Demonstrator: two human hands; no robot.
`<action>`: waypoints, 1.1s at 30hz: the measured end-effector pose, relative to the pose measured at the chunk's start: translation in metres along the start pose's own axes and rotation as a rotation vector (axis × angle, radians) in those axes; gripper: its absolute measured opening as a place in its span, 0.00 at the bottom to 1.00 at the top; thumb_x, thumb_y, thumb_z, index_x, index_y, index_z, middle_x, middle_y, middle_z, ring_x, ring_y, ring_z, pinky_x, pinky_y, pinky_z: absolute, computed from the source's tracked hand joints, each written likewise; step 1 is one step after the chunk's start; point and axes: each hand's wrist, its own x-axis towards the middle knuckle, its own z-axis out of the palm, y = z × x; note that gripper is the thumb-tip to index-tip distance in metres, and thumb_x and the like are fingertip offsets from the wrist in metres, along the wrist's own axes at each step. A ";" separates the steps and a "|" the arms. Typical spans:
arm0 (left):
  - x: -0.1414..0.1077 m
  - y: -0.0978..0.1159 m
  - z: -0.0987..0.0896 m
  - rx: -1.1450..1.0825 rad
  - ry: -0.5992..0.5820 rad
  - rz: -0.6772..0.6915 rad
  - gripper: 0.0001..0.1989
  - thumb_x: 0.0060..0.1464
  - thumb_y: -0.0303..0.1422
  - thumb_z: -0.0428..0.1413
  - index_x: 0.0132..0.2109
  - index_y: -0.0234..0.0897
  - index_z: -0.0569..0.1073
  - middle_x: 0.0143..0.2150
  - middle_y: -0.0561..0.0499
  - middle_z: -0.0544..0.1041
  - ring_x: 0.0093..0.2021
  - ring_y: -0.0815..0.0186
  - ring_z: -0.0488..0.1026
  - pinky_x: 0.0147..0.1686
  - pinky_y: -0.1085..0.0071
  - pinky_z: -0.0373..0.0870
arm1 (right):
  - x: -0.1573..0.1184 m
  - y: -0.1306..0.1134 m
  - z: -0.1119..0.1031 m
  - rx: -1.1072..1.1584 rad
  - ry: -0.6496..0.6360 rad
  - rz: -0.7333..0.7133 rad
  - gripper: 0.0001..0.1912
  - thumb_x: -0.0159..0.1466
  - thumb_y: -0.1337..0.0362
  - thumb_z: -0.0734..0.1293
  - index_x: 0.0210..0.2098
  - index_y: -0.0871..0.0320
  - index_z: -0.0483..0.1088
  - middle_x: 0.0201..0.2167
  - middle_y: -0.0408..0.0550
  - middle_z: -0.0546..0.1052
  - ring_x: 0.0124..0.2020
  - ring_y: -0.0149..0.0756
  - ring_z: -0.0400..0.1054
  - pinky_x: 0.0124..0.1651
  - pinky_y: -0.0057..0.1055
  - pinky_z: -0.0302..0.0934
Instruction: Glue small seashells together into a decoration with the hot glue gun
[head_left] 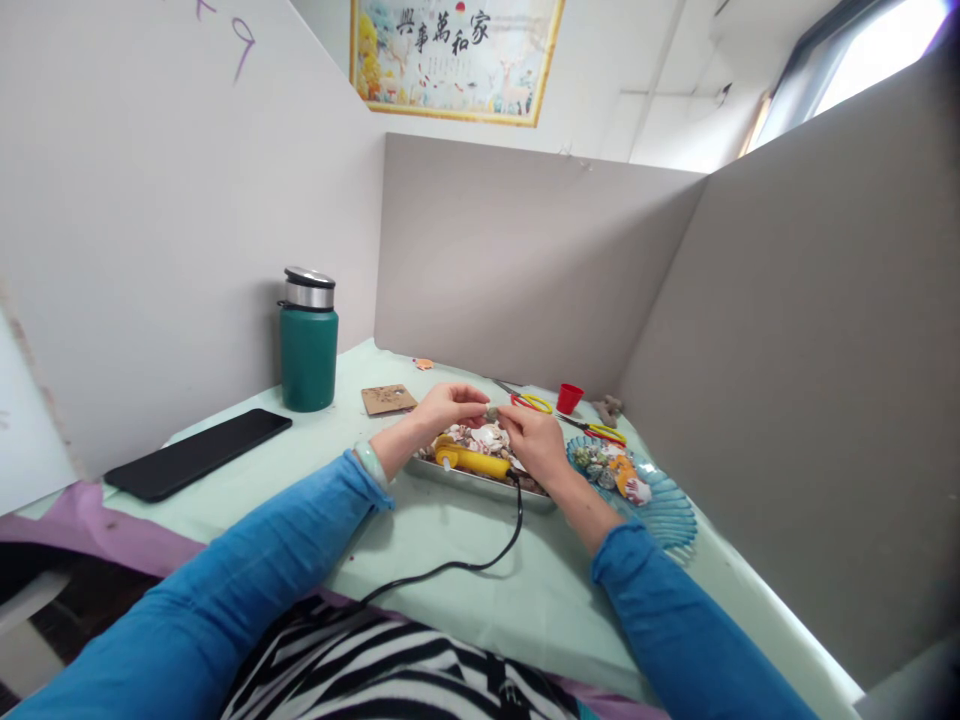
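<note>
My left hand [452,404] and my right hand [534,437] meet above a metal tray [480,486]. Both are closed in a pinch at a small grey-green piece [492,412], too small to make out; it may be a shell or a stone. Below them, seashells [487,436] fill the tray. A yellow glue gun [474,461] lies across the tray's near side, its black cord [457,567] running toward my lap. Right of my right hand, a blue scalloped plate [671,512] carries several small shells and an orange-and-white piece [624,474].
At the left stand a green bottle [308,360] and a black phone-like slab [199,453]. A brown card [388,400] lies beyond my left hand. Behind the tray are yellow-handled scissors [532,403], another pair [604,434] and a red cup [570,399]. Grey panels [525,260] enclose the table.
</note>
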 end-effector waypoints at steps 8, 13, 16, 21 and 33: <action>0.001 -0.002 -0.002 0.011 0.001 0.008 0.16 0.39 0.33 0.65 0.36 0.28 0.72 0.27 0.50 0.75 0.26 0.71 0.73 0.33 0.71 0.71 | -0.001 0.000 0.001 -0.004 -0.026 0.027 0.12 0.63 0.65 0.60 0.37 0.51 0.75 0.33 0.43 0.78 0.32 0.32 0.68 0.33 0.26 0.54; 0.001 0.000 -0.002 0.023 0.008 0.005 0.16 0.39 0.32 0.65 0.35 0.28 0.72 0.27 0.50 0.75 0.26 0.71 0.73 0.32 0.72 0.71 | -0.001 -0.001 0.001 -0.021 -0.029 0.033 0.12 0.63 0.65 0.60 0.37 0.51 0.75 0.34 0.43 0.78 0.32 0.32 0.68 0.33 0.26 0.54; 0.001 -0.001 -0.002 0.027 0.011 -0.011 0.17 0.40 0.33 0.65 0.36 0.28 0.72 0.27 0.50 0.75 0.26 0.71 0.73 0.32 0.71 0.71 | -0.001 -0.002 0.001 -0.029 -0.023 0.030 0.12 0.63 0.65 0.60 0.37 0.51 0.75 0.34 0.42 0.78 0.32 0.32 0.68 0.33 0.26 0.54; 0.001 0.001 -0.001 -0.005 -0.003 -0.050 0.18 0.39 0.34 0.65 0.37 0.29 0.72 0.26 0.51 0.75 0.27 0.70 0.74 0.33 0.71 0.71 | -0.001 -0.003 0.000 -0.027 -0.002 0.036 0.11 0.63 0.64 0.60 0.36 0.52 0.75 0.33 0.43 0.78 0.32 0.32 0.69 0.33 0.26 0.54; -0.003 0.006 0.002 -0.016 -0.010 -0.053 0.18 0.41 0.36 0.64 0.37 0.28 0.72 0.26 0.50 0.75 0.26 0.70 0.74 0.32 0.70 0.72 | 0.000 0.000 0.002 -0.024 0.013 0.075 0.12 0.62 0.65 0.60 0.38 0.51 0.75 0.33 0.42 0.79 0.33 0.33 0.70 0.34 0.27 0.55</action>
